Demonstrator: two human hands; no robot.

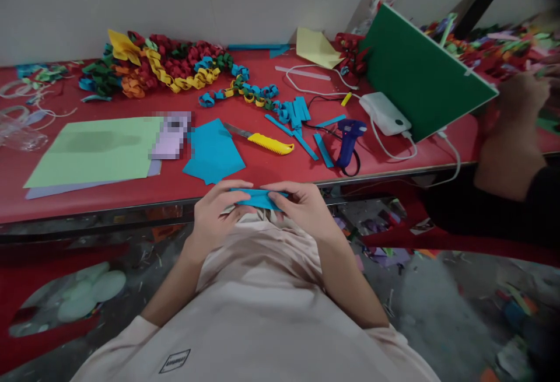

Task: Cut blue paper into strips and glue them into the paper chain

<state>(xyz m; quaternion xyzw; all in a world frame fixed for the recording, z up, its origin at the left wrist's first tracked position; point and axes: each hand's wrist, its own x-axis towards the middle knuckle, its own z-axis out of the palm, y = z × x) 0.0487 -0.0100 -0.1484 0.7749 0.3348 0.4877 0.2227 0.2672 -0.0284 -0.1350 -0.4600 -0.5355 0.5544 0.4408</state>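
Note:
Between my left hand (221, 210) and my right hand (304, 204) is a folded piece of blue paper (258, 198), pinched at both ends just off the table's front edge. Blue paper sheets (214, 151) lie beyond my left hand. A yellow-handled utility knife (271, 143) rests past the folded paper, its blade pointing left. Several cut blue paper strips (324, 150) are scattered beyond my right hand. Close to them, a dark blue glue gun (350, 143) stands on the table.
Paper chains (175, 70) are heaped at the back. Pale green paper (98, 149) lies at left, a phone (172, 135) on its edge. A green board (424, 73) leans at right near a white power bank (385, 114). Another person's arm (510, 131) reaches in at far right.

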